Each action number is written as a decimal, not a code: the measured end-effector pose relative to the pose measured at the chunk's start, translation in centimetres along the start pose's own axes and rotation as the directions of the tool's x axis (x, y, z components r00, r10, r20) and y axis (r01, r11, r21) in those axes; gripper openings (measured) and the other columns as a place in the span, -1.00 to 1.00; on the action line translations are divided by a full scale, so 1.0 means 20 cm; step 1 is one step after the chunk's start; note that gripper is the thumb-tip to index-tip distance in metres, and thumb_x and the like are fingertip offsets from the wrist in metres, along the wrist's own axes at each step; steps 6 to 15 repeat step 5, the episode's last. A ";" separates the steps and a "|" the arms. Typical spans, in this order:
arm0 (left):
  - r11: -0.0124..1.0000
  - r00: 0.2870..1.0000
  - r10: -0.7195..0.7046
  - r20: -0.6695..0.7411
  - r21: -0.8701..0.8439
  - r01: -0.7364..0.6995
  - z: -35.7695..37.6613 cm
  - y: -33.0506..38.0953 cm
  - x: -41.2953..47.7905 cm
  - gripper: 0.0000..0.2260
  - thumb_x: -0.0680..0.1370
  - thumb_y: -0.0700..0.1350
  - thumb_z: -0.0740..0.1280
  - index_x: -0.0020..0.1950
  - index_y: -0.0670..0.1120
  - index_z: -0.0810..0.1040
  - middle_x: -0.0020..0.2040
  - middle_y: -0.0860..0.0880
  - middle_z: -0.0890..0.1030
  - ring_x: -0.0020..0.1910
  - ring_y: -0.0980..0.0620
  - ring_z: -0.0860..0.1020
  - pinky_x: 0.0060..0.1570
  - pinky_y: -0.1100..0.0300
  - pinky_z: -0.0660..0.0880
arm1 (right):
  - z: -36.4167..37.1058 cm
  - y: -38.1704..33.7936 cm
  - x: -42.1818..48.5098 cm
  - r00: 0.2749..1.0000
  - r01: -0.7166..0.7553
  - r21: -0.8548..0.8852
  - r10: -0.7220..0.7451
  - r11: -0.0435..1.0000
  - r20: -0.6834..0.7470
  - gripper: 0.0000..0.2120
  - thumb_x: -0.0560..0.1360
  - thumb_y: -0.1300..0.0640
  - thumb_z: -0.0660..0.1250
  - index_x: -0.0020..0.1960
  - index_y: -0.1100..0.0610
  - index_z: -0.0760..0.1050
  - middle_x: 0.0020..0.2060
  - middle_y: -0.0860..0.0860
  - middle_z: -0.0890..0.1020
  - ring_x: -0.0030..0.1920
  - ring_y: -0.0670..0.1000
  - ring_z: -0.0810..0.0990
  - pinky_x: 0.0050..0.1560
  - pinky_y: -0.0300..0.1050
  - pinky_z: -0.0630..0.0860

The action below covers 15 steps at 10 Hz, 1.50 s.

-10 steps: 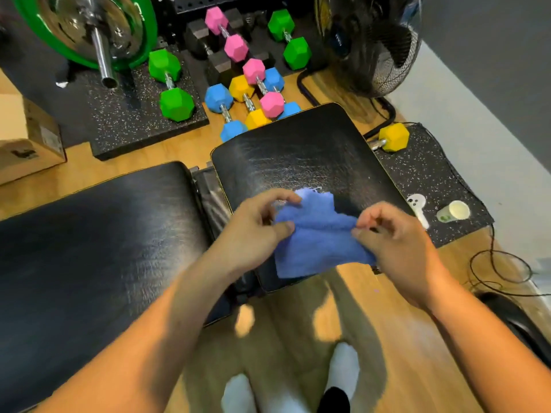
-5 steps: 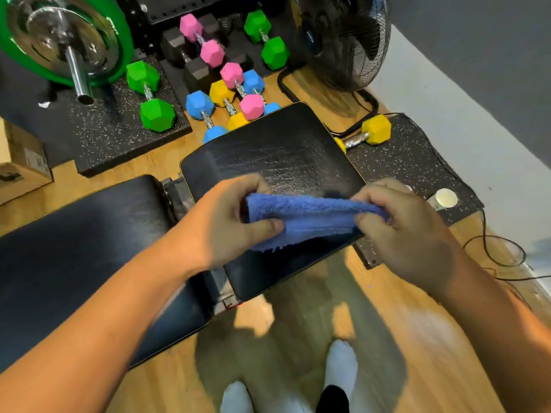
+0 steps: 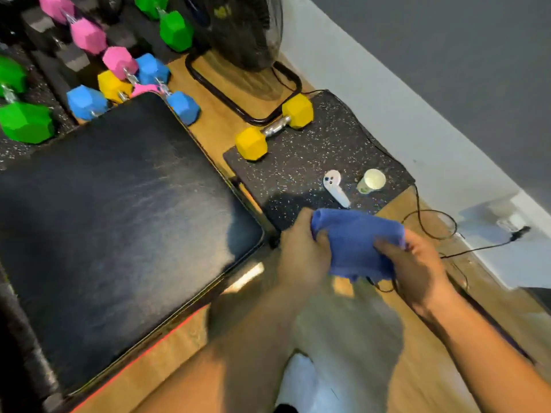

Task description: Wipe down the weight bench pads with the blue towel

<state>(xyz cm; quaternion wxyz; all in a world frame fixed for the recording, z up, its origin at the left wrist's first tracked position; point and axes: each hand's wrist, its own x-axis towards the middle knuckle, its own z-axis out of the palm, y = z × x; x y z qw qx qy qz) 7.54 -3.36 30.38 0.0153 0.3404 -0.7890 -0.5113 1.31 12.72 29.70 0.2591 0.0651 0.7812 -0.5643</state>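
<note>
The blue towel (image 3: 354,242) is bunched between both hands, held in the air to the right of the bench, over the floor and the edge of a speckled mat. My left hand (image 3: 301,257) grips its left end and my right hand (image 3: 417,269) grips its right end. The black seat pad (image 3: 119,216) of the weight bench fills the left half of the view, with light streaks on its surface. The towel does not touch the pad. The long back pad is out of view.
A speckled rubber mat (image 3: 298,171) to the right holds a yellow dumbbell (image 3: 274,126), a white controller (image 3: 335,187) and a cup (image 3: 371,181). Coloured dumbbells (image 3: 119,67) and a floor fan (image 3: 244,31) stand beyond the bench. Black cables (image 3: 432,222) trail near the wall.
Both hands have carried the towel off the seat pad to the right, and bunched it up. The view has swung right, so the back pad has left the frame.
</note>
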 end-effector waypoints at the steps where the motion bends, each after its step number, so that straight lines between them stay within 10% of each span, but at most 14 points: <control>1: 0.995 0.999 -0.026 0.034 0.101 0.023 0.26 -0.16 0.17 -0.90 0.47 -0.25 0.28 -0.07 -0.09 0.44 -0.19 -0.14 0.59 -0.13 -0.20 0.54 -0.21 0.06 0.37 | -0.03 0.28 0.24 0.997 0.007 -0.210 -0.024 0.978 -0.078 -0.92 0.40 0.26 0.38 -0.12 0.13 0.56 -0.21 0.10 0.64 -0.22 -0.04 0.54 -0.22 -0.12 0.48; 3: 0.962 0.999 -0.020 0.034 0.274 0.010 0.56 -0.59 0.54 -0.96 0.47 -0.24 0.28 -0.11 -0.14 0.45 -0.21 -0.20 0.60 -0.16 -0.25 0.54 -0.23 0.07 0.33 | 0.08 0.72 0.69 0.996 -0.084 -0.309 0.089 0.947 0.001 -0.90 0.44 0.20 0.32 -0.06 0.19 0.49 -0.29 0.00 0.55 -0.30 -0.07 0.49 -0.30 -0.31 0.43; 4: 0.957 0.993 -0.105 0.051 0.278 0.087 0.65 -0.71 0.71 -0.92 0.50 -0.17 0.30 -0.09 -0.10 0.40 -0.29 -0.02 0.50 -0.16 -0.16 0.51 -0.26 0.16 0.27 | 0.14 0.88 0.88 0.995 -0.084 -0.374 0.098 0.924 0.019 -0.82 0.43 0.08 0.29 0.00 0.12 0.49 -0.18 0.09 0.62 -0.16 0.13 0.59 -0.16 -0.01 0.53; 5: 0.903 0.973 -0.213 0.084 0.396 0.163 0.75 -0.84 0.84 -0.65 0.51 -0.08 0.34 0.21 -0.18 0.34 0.09 -0.13 0.50 0.13 -0.20 0.48 -0.04 0.12 0.37 | 0.21 0.95 1.04 0.980 -0.163 -0.326 0.191 0.931 0.055 -0.59 0.49 0.08 0.29 0.31 0.14 0.36 0.12 0.11 0.57 0.05 0.12 0.56 -0.04 -0.09 0.48; 15: 0.903 0.973 -0.213 0.084 0.396 0.163 0.75 -0.84 0.84 -0.65 0.51 -0.08 0.34 0.21 -0.18 0.34 0.09 -0.13 0.50 0.13 -0.20 0.48 -0.04 0.12 0.37 | 0.21 0.95 1.04 0.980 -0.163 -0.326 0.191 0.931 0.055 -0.59 0.49 0.08 0.29 0.31 0.14 0.36 0.12 0.11 0.57 0.05 0.12 0.56 -0.04 -0.09 0.48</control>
